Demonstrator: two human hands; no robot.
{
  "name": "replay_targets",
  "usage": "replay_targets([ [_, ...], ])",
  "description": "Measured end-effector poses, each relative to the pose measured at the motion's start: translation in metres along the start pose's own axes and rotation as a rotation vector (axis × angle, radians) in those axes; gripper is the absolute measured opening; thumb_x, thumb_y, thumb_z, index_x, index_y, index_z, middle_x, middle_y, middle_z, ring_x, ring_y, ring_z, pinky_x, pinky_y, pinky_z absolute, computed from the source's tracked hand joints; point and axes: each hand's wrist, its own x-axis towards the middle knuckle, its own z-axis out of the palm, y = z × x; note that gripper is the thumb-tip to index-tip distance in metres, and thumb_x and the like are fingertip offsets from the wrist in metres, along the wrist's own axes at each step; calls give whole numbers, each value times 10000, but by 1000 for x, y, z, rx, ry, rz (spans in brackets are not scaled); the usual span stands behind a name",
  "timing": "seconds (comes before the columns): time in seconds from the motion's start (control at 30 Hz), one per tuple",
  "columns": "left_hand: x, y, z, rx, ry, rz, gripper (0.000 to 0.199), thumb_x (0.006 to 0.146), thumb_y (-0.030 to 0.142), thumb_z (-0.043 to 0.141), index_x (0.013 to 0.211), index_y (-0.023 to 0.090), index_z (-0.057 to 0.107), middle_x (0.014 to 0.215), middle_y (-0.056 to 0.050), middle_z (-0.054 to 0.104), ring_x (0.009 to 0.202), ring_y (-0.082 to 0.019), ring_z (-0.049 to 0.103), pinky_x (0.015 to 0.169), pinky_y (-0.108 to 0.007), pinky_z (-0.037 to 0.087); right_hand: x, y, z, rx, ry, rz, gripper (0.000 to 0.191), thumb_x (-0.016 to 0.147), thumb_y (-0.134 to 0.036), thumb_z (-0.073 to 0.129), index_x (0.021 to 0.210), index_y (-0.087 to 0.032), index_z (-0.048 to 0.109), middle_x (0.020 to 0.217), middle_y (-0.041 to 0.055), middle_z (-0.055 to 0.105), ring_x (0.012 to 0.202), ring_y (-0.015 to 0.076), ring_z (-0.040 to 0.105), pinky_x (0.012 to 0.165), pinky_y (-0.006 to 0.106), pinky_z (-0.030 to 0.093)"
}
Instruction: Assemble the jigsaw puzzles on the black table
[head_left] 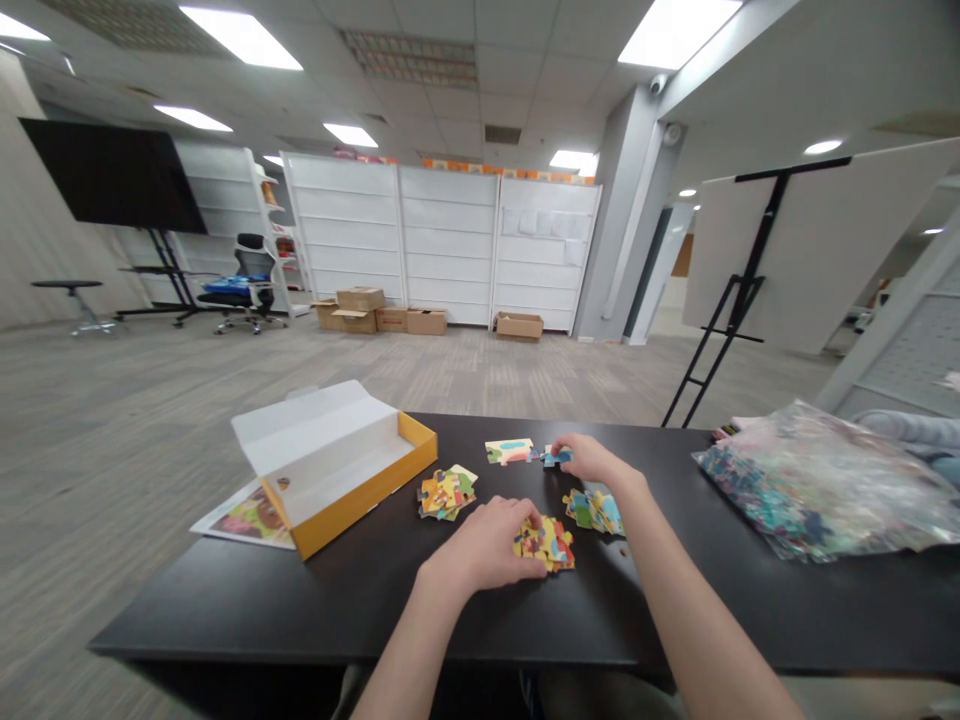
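My left hand (pixel 499 543) rests against the left side of a pile of red and yellow puzzle pieces (pixel 553 546), its fingers curved over the edge. Farther forward, my right hand (pixel 589 460) has its fingertips on a blue puzzle piece (pixel 555 457) lying on the table. Just left of that piece are joined pieces (pixel 510 451) with green, blue and red print. A yellow and orange pile (pixel 446 492) lies to the left, and a blue, green and yellow pile (pixel 595 510) lies beside my right forearm.
On the black table (pixel 360 610), an open yellow box (pixel 360 487) stands at the left, partly over a printed sheet (pixel 251 520). A clear plastic bag of colourful pieces (pixel 817 490) lies at the right. Beyond the table stands a black easel frame (pixel 739 290).
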Motion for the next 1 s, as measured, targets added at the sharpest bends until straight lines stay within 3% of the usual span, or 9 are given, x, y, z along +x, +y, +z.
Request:
replay_targets([
  [0.2, 5, 0, -3, -52, 14, -4, 459, 791, 638, 661, 1011, 235, 670, 1043, -64, 684, 1016, -280, 618, 849, -342, 482, 4, 5, 1, 12, -24, -13, 347, 730, -65, 670, 1044, -201, 727, 1134, 77, 733, 1050, 241, 667, 891, 270, 473],
  [0.3, 10, 0, -2, -57, 49, 14, 442, 847, 646, 590, 942, 221, 664, 1003, -61, 690, 981, -261, 623, 824, -324, 476, 3, 12, 6, 20, -13, -37, 329, 744, -97, 682, 1052, -209, 722, 1130, 74, 730, 1055, 243, 662, 913, 287, 474],
  [0.57, 19, 3, 3, -2, 77, -7, 405, 894, 606, 536, 872, 216, 644, 934, -51, 693, 931, -246, 625, 781, -314, 464, 17, 18, 16, 143, 218, -154, 365, 754, -63, 662, 1100, -173, 699, 1242, 119, 664, 1170, 239, 614, 1054, 362, 431],
  [0.67, 20, 4, 3, 17, 80, -9, 396, 892, 601, 546, 872, 216, 641, 933, -48, 697, 931, -245, 628, 784, -312, 463, 22, 16, 23, 155, 173, -190, 389, 757, -22, 622, 1103, -177, 708, 1319, 120, 630, 1221, 239, 595, 1096, 366, 406],
  [0.8, 17, 5, 1, 20, 69, -2, 394, 898, 602, 538, 897, 221, 638, 958, -48, 698, 945, -250, 630, 795, -320, 469, 26, 21, 31, 127, 100, -155, 404, 788, 15, 533, 1086, -181, 724, 1268, 105, 668, 1195, 230, 613, 1087, 356, 419],
  [1.0, 9, 2, 0, 20, 80, 0, 380, 895, 592, 553, 942, 224, 637, 991, -56, 691, 969, -254, 629, 805, -321, 476, 26, 25, 34, 106, 111, -179, 445, 806, 29, 477, 1108, -182, 726, 1279, 100, 667, 1197, 220, 609, 1089, 331, 415],
])
